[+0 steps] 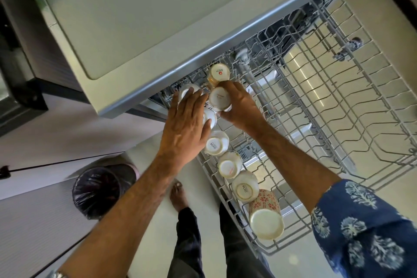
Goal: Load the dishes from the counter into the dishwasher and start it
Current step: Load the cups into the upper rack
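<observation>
Along the left edge of the pulled-out upper rack [352, 106], from six o'clock up to twelve, a row of cups stands upside down, the red-patterned cup [266, 216] nearest to me. My right hand [240, 106] curls around one white cup [219, 99] and is setting it near the far end; my left hand [188, 124] lies with straight fingers on two neighbouring cups. I judge the loading well advanced, though most of the rack is bare, the counter is out of view, and starting remains.

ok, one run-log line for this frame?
stage: loading cups | left hand: resting on cup in upper rack | right hand: gripping upside-down cup | row of cups along rack's left edge
</observation>
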A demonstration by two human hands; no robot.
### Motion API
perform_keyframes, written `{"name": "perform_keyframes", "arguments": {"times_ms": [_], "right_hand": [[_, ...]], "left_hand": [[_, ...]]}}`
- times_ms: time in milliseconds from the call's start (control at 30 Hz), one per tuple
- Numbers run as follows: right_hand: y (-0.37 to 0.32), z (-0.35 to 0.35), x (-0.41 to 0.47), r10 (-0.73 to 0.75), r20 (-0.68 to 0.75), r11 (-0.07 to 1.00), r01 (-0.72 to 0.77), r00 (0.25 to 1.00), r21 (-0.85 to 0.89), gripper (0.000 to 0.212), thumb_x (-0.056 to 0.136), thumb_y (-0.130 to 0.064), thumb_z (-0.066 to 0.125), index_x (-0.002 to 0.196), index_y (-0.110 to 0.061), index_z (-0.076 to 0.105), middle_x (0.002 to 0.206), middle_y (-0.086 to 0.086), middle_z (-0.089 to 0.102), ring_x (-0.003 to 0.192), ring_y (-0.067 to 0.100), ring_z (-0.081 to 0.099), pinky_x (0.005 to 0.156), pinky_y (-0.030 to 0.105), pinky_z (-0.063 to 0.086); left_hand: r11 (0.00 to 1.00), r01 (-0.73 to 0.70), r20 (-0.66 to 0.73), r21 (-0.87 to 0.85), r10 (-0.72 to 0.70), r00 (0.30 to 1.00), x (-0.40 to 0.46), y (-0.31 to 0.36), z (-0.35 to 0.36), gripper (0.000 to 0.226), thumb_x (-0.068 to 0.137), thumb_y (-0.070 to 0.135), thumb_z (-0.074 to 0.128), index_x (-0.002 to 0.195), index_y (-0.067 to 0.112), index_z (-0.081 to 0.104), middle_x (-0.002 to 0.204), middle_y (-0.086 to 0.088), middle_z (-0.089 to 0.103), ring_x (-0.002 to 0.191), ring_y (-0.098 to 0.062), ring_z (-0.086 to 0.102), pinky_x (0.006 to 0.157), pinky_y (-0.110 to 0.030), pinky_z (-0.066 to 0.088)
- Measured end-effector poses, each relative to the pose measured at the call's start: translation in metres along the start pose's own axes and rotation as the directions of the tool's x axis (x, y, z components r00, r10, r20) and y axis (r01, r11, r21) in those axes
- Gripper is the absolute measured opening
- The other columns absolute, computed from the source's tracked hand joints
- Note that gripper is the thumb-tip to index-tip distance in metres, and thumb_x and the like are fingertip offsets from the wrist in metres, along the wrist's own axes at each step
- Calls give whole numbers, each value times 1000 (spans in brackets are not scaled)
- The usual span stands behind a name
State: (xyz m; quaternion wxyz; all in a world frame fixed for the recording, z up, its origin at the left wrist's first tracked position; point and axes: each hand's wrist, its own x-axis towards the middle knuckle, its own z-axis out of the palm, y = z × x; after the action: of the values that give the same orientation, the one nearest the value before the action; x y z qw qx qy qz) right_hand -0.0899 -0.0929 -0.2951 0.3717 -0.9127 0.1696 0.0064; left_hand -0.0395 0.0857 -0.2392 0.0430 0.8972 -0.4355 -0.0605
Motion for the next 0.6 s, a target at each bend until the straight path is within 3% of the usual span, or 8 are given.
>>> {"name": "perform_keyframes", "arguments": {"times_ms": [233,400,500,600], "right_hand": [[-2,8,-9,1,-27,999,-2,1000,-34,78,74,-5,81,143,-9,45,132,19,59,114,31,62,87,24,45],[7,6,-4,45,85,999,-43,995,-16,90,78,-4,77,152,-12,27,138,20,55,119,32,60,87,25,47],[3,-1,-5,124,172,989,-136,977,62,87,80,0,73,148,-13,19,137,19,53,114,30,62,78,22,51],[-5,-16,-14,154,161,977,-175,975,124,78,84,-1,68,144,-14,20,140,15,49,115,29,59,87,35,57]], "left_hand": [[1000,1,4,9,-1,1000,0,-1,3,62,95,39,35,146,4,39,151,-14,45,144,-29,37,120,-53,22],[1000,-3,-11,5,3,1000,-1,-2,4,62,95,39,34,145,5,41,148,-13,48,142,-28,40,120,-53,23],[1000,-16,-18,-10,16,1000,-1,-3,4,61,94,37,40,146,4,40,149,-14,47,142,-29,40,120,-53,24],[1000,-17,0,-22,17,1000,-4,-3,0,62,93,36,44,146,4,41,149,-16,46,142,-31,40,121,-51,23]]}}
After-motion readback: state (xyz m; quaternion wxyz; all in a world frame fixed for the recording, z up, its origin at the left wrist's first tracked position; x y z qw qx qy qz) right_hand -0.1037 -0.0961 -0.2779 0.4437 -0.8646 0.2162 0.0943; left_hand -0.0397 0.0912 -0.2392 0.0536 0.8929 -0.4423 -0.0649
